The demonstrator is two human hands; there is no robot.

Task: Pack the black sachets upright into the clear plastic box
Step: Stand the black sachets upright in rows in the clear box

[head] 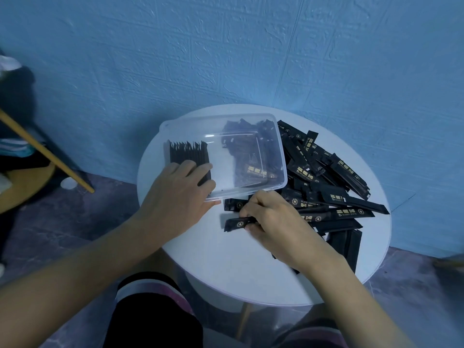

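Right hand (273,219) pinches one sachet (234,224). Left hand (179,194) flat, pressing packed row (188,154) in clear box (251,194). Stand sachet up, slip in beside left fingers (200,169).

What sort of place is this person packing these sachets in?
Probably a room at home or a small informal workspace, not a factory: a small round white table by a blue textured wall, with wooden furniture beside it.

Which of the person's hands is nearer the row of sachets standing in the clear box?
Left. The left hand touches that row; the right hand is outside the box, pinching a loose sachet.
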